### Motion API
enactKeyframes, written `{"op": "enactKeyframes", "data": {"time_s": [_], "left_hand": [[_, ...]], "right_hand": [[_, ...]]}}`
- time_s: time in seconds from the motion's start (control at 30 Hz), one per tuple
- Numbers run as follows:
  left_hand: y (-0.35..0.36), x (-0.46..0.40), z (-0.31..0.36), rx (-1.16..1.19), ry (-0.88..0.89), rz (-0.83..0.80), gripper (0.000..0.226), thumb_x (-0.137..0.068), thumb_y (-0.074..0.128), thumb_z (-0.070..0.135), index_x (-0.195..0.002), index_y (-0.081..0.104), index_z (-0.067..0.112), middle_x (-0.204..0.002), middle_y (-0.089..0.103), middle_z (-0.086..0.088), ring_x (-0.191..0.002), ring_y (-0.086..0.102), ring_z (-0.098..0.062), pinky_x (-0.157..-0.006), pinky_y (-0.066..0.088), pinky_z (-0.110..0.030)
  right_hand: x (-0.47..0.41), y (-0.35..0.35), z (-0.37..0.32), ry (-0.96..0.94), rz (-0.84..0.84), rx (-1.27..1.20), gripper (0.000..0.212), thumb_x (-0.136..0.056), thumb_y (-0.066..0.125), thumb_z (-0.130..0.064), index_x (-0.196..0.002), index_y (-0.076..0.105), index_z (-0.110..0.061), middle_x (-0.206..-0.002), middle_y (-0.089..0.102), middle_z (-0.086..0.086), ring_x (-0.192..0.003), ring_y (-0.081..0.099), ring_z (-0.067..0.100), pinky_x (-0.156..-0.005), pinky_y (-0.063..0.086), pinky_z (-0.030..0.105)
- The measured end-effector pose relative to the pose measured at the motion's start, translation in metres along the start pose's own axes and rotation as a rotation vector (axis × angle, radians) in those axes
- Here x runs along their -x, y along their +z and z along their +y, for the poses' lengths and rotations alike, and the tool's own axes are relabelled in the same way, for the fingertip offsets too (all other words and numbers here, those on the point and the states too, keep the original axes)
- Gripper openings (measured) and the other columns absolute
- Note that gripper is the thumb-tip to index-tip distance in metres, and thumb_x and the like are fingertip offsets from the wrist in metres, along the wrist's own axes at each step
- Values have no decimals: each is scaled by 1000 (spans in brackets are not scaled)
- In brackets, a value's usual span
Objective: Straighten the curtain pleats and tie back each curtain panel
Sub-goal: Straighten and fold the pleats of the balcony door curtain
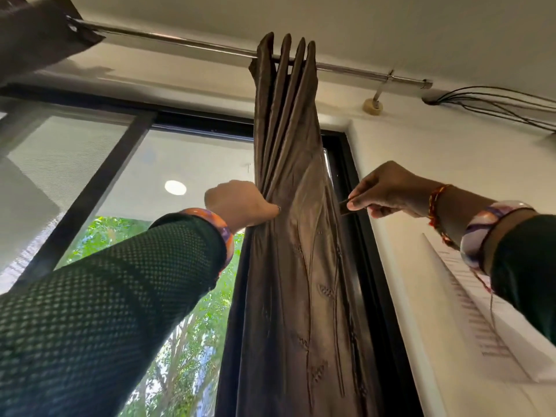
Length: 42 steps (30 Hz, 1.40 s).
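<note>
The fingers (272, 210) of the left hand (237, 206) are curled into the gathered folds of the brown curtain panel (296, 236), and most of them are hidden inside the cloth, so that only the knuckles and the back of the hand are seen. The fingers (356, 200) of the right hand (388, 188) are pinched on a thin dark edge at the panel's right side; whether this is the curtain's hem or a separate tie cannot be told. The panel is hung bunched in narrow pleats from the metal rod (180, 37), in front of the right side of the dark-framed window (135, 164), and its lower part is cut off by the bottom of the view. A second curtain panel (36, 34) is seen only as a dark corner at the upper left, blurred and cropped. Both forearms are covered by dark mesh sleeves, with a bangle worn at each wrist. A printed sheet (469, 302) is fixed to the wall at the right, its text too small to be read. Some cables (493, 100) are run along the wall near the ceiling.
</note>
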<state>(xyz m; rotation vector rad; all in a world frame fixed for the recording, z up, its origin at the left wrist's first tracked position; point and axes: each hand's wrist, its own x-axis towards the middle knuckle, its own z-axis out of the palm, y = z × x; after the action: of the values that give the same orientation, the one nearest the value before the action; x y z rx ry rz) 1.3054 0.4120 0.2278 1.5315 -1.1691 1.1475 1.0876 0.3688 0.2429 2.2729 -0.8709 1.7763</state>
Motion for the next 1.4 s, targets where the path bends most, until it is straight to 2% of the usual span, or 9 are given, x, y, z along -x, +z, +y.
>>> {"op": "enactKeyframes", "data": {"time_s": [0.27,0.4,0.57,0.67,0.73,0.97,1.2,1.33,1.4], "left_hand": [[-11,19,22,7,-58,210,47,-80,66,33,-115,50,6,-111,60,-12,-103,59,-35,-74,42,-33],[-23,23,40,101,40,165,33,-85,54,22,-116,55,9,-110,61,-13,-101,59,-36,-73,43,-32],[-56,23,32,805,13,-340,22,-82,52,-4,-61,51,3,-43,50,-1,-36,50,-10,-37,42,-15],[-71,23,7,1220,8,-612,11,-77,47,-14,-80,56,-10,-68,61,-8,-54,61,-7,-56,56,-16],[-74,22,-8,1305,86,-663,48,-62,46,-13,-110,50,-17,-86,57,-14,-70,60,-11,-63,55,-16],[-75,25,-14,1065,171,-288,51,-63,47,-31,-108,60,-10,-81,63,-11,-67,58,-13,-61,51,-15],[-75,25,-13,1196,156,-250,51,-69,34,-33,-92,61,3,-86,65,-12,-78,61,-16,-65,48,-18],[-69,20,-14,1113,211,-21,12,-72,70,-4,-80,69,4,-57,66,4,-52,60,-2,-54,50,-14],[-69,17,-16,772,296,258,17,-74,66,23,-77,72,7,-57,63,-1,-52,58,-10,-52,40,-15]], "right_hand": [[6,13,-55,-580,387,228,11,-69,65,-8,-78,71,-6,-76,68,6,-71,60,18,-64,46,28],[8,31,-76,-683,333,31,22,-71,64,1,-93,65,-2,-90,66,10,-85,62,20,-72,52,27],[0,36,-79,-578,245,-56,29,-70,69,1,-97,62,-7,-99,65,12,-92,60,22,-79,51,33],[-4,33,-74,-456,218,-171,29,-65,78,-1,-80,61,-18,-90,66,9,-85,61,21,-75,52,33],[-3,31,-75,-407,177,-293,33,-63,81,-1,-72,56,-22,-86,65,12,-80,59,19,-73,51,33],[7,23,-94,-369,53,-456,23,-69,77,1,-71,62,-16,-92,67,23,-86,63,27,-82,54,43],[12,14,-107,-284,-58,-494,13,-82,64,1,-76,61,-10,-77,63,5,-75,64,15,-69,58,26],[12,14,-114,-252,-78,-498,14,-84,63,2,-75,60,-8,-74,61,6,-67,62,11,-52,55,18],[10,17,-116,-229,-75,-467,13,-84,64,0,-74,60,-7,-77,61,9,-73,63,17,-59,57,24]]}}
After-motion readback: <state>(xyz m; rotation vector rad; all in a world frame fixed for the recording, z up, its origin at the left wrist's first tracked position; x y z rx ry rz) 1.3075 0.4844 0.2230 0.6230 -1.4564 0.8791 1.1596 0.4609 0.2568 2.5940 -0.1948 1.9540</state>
